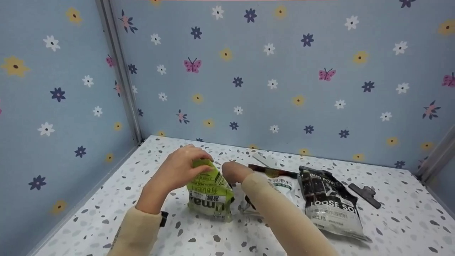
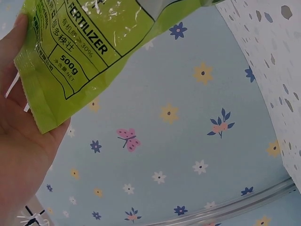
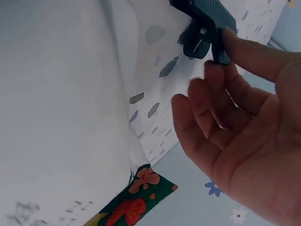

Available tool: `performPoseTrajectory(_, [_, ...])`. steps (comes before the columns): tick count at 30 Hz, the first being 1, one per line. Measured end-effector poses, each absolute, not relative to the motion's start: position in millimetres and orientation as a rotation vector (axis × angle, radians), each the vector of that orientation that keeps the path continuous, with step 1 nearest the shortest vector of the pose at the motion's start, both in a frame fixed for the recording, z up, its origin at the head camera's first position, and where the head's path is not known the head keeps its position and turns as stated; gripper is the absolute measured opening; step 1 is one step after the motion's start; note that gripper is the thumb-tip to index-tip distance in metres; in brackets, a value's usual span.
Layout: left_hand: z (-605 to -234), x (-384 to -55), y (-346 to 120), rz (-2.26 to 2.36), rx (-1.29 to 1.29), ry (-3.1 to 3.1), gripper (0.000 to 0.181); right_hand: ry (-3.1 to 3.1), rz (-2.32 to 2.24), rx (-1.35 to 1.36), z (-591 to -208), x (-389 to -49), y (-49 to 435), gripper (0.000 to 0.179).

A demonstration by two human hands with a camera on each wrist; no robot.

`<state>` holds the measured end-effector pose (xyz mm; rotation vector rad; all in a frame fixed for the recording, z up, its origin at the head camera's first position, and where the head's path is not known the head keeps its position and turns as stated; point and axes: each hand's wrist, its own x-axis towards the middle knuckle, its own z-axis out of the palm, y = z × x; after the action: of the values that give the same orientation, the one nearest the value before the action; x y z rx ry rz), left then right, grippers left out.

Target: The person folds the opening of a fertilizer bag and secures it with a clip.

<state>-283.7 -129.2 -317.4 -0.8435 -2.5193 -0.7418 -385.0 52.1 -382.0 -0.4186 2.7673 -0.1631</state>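
A green fertilizer bag [image 1: 209, 192] stands on the table, its print upside down. My left hand [image 1: 179, 165] grips one of its edge corners; in the left wrist view the bag [image 2: 75, 52] lies between the thumb and fingers of the left hand [image 2: 23, 146]. Close to the bag's other side is my right hand [image 1: 236, 172]. The right wrist view has the right hand [image 3: 240, 113] pinching a dark clip [image 3: 207, 33] by its handle between thumb and index finger, the other fingers loosely bent. Whether the clip touches the green bag is hidden.
To the right of the green bag lies a white bag [image 1: 282, 186] with a dark top strip, partly behind my right forearm. Further right are a black-and-white bag [image 1: 332, 204] and a second dark clip [image 1: 366, 195]. A pale flat strip [image 1: 265, 160] lies near the back wall.
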Motion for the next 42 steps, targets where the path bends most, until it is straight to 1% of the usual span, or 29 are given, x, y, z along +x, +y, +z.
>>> performPoseTrajectory(3, [-320, -284, -128, -0.754, -0.826, -2.528, 0.016, 2.712, -0.264, -0.392, -381, -385, 57, 0.019])
performPoseTrajectory(8, [-320, -285, -127, -0.747, -0.81, -2.54, 0.015, 2.632, -0.557, -0.377, -373, -378, 65, 0.006])
performPoseTrajectory(11, [-318, -284, -129, -0.732, -0.793, -2.544, 0.015, 2.603, -0.705, -0.423, -364, -373, 69, 0.013])
performPoseTrajectory(16, [-315, -285, -131, -0.717, -0.781, -2.548, 0.018, 2.574, -0.886, -0.5, -350, -365, 78, 0.017])
performPoseTrajectory(26, [-320, -289, -129, -0.765, -0.771, -2.546, 0.023, 2.694, -1.051, -0.616, -337, -340, 101, 0.032])
performPoseTrajectory(29, [-322, -290, -128, -0.777, -0.759, -2.537, 0.021, 2.685, -1.174, -0.619, -332, -329, 107, 0.032])
performPoseTrajectory(35, [-324, -291, -129, -0.805, -0.74, -2.524, 0.018, 2.668, -1.41, -0.639, -321, -307, 118, 0.027])
performPoseTrajectory(42, [-324, -292, -123, -0.8, -0.751, -2.485, 0.014, 2.687, -1.635, -0.626, -317, -288, 128, 0.026])
